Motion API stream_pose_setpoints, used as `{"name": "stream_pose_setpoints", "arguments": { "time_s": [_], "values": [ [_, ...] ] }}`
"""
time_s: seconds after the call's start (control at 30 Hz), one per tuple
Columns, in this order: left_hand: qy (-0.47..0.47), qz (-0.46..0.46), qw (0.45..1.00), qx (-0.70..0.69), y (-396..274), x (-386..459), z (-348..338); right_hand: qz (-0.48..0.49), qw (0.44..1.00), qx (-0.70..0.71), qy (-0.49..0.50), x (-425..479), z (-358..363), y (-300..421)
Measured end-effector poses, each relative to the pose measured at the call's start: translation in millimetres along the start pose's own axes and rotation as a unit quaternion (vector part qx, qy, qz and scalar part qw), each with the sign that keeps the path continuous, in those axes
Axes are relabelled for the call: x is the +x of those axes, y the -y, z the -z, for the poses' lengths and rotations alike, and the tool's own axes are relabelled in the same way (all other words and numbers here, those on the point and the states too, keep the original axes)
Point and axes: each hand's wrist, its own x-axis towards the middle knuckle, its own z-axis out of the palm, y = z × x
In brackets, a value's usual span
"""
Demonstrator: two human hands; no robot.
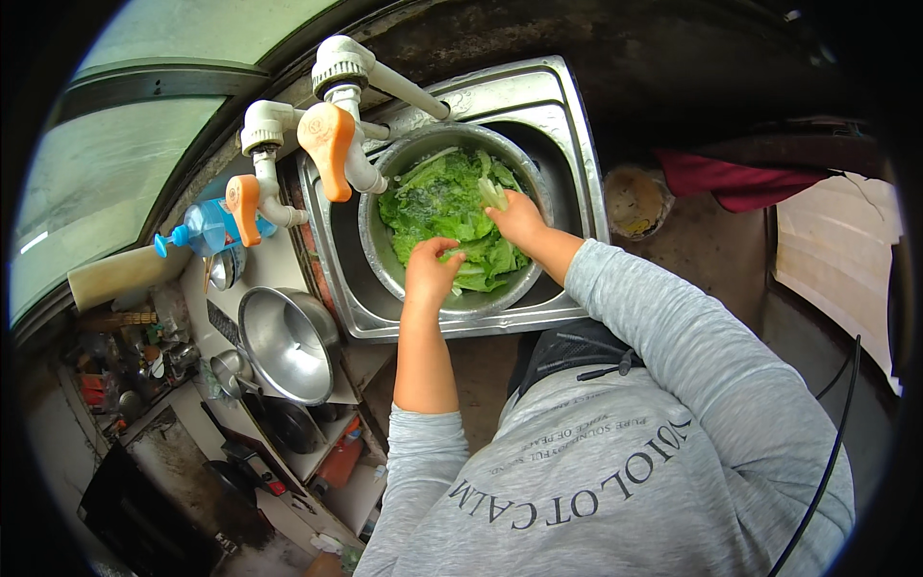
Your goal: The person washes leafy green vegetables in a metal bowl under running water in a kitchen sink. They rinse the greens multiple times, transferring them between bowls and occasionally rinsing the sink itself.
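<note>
A large round metal basin (532, 285) stands in the stainless steel sink (593, 191), with wet green lettuce leaves (440, 216) heaped inside it. My right hand (518, 220) grips the pale stem end of a lettuce leaf (492, 193) at the basin's right side. At the near left of the heap is my left hand (430, 270). Its fingers curl beside a pale leaf edge, and whether they pinch it is unclear. Over the basin's left rim reaches a white plastic tap (358, 162) with an orange handle (328, 148).
A second tap with an orange handle (244, 205) is left of the sink, by a blue pump bottle (209, 227). An empty metal bowl (285, 346) and a small metal pot (231, 371) sit on the left counter. Right of the sink stands a bucket (636, 202), near a dark red cloth (735, 177).
</note>
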Motion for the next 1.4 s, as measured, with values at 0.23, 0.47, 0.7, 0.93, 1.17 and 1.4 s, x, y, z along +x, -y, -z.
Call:
{"name": "stream_pose_setpoints", "arguments": {
  "time_s": [0.23,0.47,0.7,0.93,1.17,1.4],
  "values": [
    [0.022,0.117,0.942,0.313,21.2,15.7,-55.2,0.006,0.965,-0.257,0.041,19.8,-18.0,-9.2],
    [-0.035,0.137,0.990,-0.014,58.1,39.1,-49.0,0.050,0.948,-0.293,0.116,34.2,-19.8,-9.1],
    [-0.092,0.145,0.824,-0.540,37.4,-5.9,1.4,0.109,0.987,0.085,0.082,2.5,33.9,30.7],
    [-0.041,0.066,0.785,-0.615,16.0,-24.1,26.0,0.166,0.953,0.210,0.144,-7.9,54.1,76.6],
    [-0.087,0.274,0.916,-0.278,45.8,-5.6,-7.6,0.083,0.996,0.007,0.015,8.4,38.9,59.7],
    [-0.217,0.355,0.904,-0.101,23.1,31.8,-33.3,0.098,0.971,-0.217,-0.029,38.2,9.0,48.0]
  ]
}}
